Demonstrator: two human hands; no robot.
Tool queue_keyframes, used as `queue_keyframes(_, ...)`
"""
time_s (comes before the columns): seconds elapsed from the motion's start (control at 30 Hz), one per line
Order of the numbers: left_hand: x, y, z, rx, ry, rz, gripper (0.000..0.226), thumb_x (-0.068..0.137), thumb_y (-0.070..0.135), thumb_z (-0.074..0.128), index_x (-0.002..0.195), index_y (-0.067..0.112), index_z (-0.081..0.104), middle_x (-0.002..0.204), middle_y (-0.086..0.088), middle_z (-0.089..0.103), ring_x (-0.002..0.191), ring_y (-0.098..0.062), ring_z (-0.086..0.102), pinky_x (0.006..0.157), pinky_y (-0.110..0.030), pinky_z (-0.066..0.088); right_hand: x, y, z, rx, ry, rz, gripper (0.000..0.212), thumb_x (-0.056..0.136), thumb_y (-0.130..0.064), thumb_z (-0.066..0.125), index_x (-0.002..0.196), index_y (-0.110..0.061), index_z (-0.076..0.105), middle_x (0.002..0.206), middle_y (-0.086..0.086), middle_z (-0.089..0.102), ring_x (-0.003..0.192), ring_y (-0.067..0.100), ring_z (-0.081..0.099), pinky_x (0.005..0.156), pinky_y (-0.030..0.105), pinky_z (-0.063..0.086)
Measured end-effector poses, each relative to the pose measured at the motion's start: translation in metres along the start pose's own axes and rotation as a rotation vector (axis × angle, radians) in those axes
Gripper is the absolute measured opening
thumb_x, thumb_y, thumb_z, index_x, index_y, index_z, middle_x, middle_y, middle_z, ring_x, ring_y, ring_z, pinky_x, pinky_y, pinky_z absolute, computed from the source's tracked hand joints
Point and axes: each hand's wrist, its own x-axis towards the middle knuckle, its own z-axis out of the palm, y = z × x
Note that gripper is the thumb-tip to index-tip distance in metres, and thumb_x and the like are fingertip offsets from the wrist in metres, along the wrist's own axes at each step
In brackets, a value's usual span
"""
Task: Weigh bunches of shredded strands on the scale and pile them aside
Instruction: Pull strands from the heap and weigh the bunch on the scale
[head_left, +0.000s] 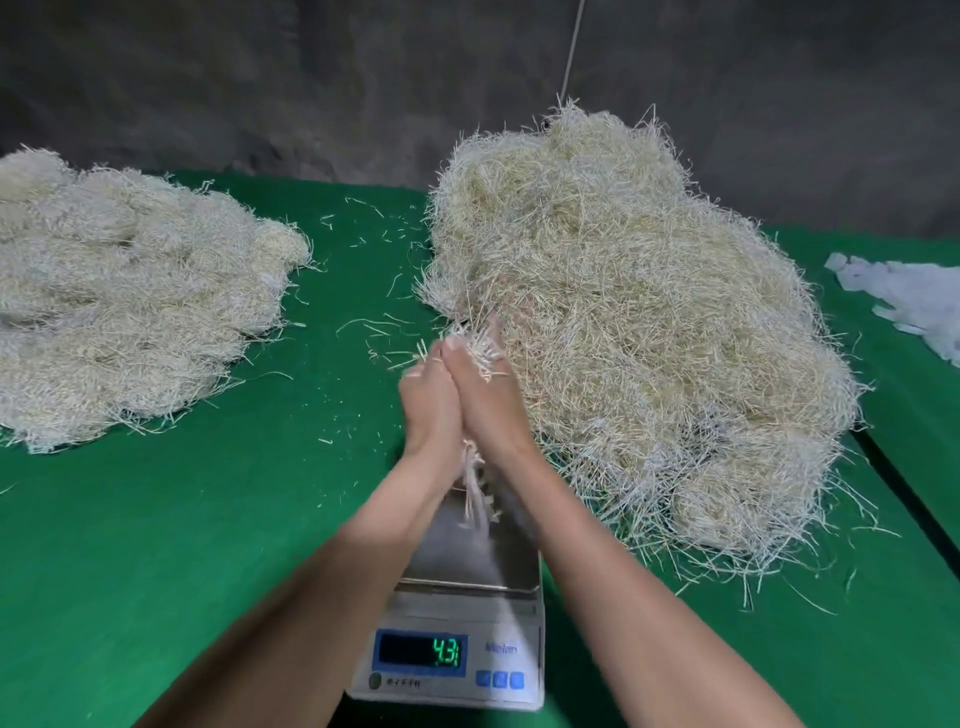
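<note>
The left hand (428, 400) and right hand (493, 400) are clasping 1 bunch (470, 345) in a closed grip, mid-length, over the scale (470, 587) at the desk's (208, 519) near edge. Light, soft and springy, it is probably shedding strands unless squeezed there. The loose heap (649, 322) is lying just right, and the weighed pile (119, 301) is lying by the left edge.

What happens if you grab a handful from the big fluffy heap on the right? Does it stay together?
It probably sheds: stray strands already litter the green cloth around the heap. It is likely light and floppy too; the bunch held between the left hand and right hand dangles at its lower end.
</note>
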Motion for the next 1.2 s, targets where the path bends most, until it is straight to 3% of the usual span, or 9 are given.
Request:
queue_keyframes(0.1,0.002,0.000,0.006,0.041,-0.081,0.041,0.011,0.096,0.012,0.050,0.088,0.008,0.056,0.059,0.008,0.059,0.054,-0.005,0.054,0.050,-0.017,0.042,0.009,0.004,-0.012,0.072,0.007,-0.020,0.028,0.092,-0.047,0.050,0.120,-0.050,0.047,0.118,-0.006,0.061,0.097,-0.008,0.059,0.085,0.016,0.048)
queue_keyframes(0.2,0.013,0.000,0.007,0.141,-0.081,0.089,0.055,0.093,0.035,0.057,0.137,0.013,0.033,0.121,-0.009,0.057,0.108,-0.017,0.058,0.095,-0.032,0.046,0.004,0.009,-0.005,0.141,0.185,-0.037,0.020,0.092,-0.034,0.056,0.076,-0.024,0.060,0.067,-0.012,0.064,0.056,-0.010,0.057,0.055,0.010,0.044)
queue_keyframes(0.3,0.010,-0.008,0.002,0.215,-0.110,0.120,0.090,0.071,0.072,0.050,0.144,0.023,0.031,0.143,-0.002,0.041,0.131,-0.020,0.041,0.109,-0.044,0.033,0.013,-0.002,-0.016,0.352,0.314,-0.019,0.017,0.095,-0.025,0.052,0.086,-0.021,0.065,0.067,-0.015,0.067,0.061,-0.003,0.062,0.059,0.020,0.053)
queue_keyframes(0.47,0.003,-0.016,-0.005,-0.084,-0.345,-0.405,0.105,0.057,0.089,0.031,0.135,0.022,0.049,0.132,-0.008,0.057,0.121,-0.026,0.054,0.102,-0.047,0.040,0.022,0.006,-0.027,0.347,0.333,0.221,0.024,0.091,-0.048,0.051,0.101,-0.027,0.047,0.099,0.003,0.057,0.090,0.013,0.061,0.083,0.045,0.051)
queue_keyframes(0.63,0.018,-0.016,0.006,-0.126,0.014,-0.349,0.058,0.087,0.058,0.050,0.109,0.006,0.059,0.093,-0.014,0.070,0.081,-0.029,0.069,0.077,-0.041,0.057,0.006,0.045,-0.020,-0.514,0.333,-0.348,0.012,0.092,-0.026,0.055,0.104,-0.027,0.057,0.140,0.006,0.040,0.133,0.020,0.028,0.112,0.049,0.021)
queue_keyframes(0.8,0.011,-0.027,0.012,0.042,-0.087,-0.121,0.030,0.102,0.021,0.035,0.075,0.019,0.047,0.054,0.010,0.051,0.044,-0.003,0.052,0.049,-0.022,0.041,0.008,0.026,-0.022,-0.292,0.255,-0.477,0.059,0.089,-0.041,0.054,0.141,-0.037,0.026,0.157,-0.010,0.004,0.143,0.002,0.005,0.116,0.025,0.012)
queue_keyframes(0.9,0.002,-0.027,0.017,0.255,-0.163,0.097,0.037,0.104,0.032,0.026,0.106,0.015,0.060,0.078,0.020,0.058,0.061,0.014,0.059,0.054,-0.008,0.046,0.022,0.009,-0.034,-0.525,0.116,-0.261,0.055,0.091,-0.061,0.032,0.143,-0.051,0.017,0.156,-0.016,0.001,0.143,0.008,0.004,0.116,0.046,0.011)
queue_keyframes(1.03,0.027,0.002,0.020,0.199,0.057,-0.041,0.033,0.102,0.031,0.036,0.084,0.011,0.054,0.072,-0.001,0.050,0.063,-0.013,0.051,0.052,-0.022,0.040,0.003,0.025,-0.020,-0.287,-0.033,-0.168,0.038,0.093,-0.057,0.031,0.131,-0.058,0.035,0.142,-0.006,0.045,0.120,0.007,0.047,0.103,0.039,0.042)
queue_keyframes(1.2,0.006,-0.007,0.019,0.154,-0.038,-0.199,0.032,0.098,0.033,0.047,0.105,0.004,0.060,0.090,-0.012,0.067,0.078,-0.019,0.067,0.065,-0.027,0.054,0.026,0.019,-0.032,-0.157,0.338,-0.153,0.016,0.094,-0.031,0.054,0.088,-0.025,0.067,0.067,-0.007,0.059,0.055,0.008,0.049,0.054,0.033,0.046)
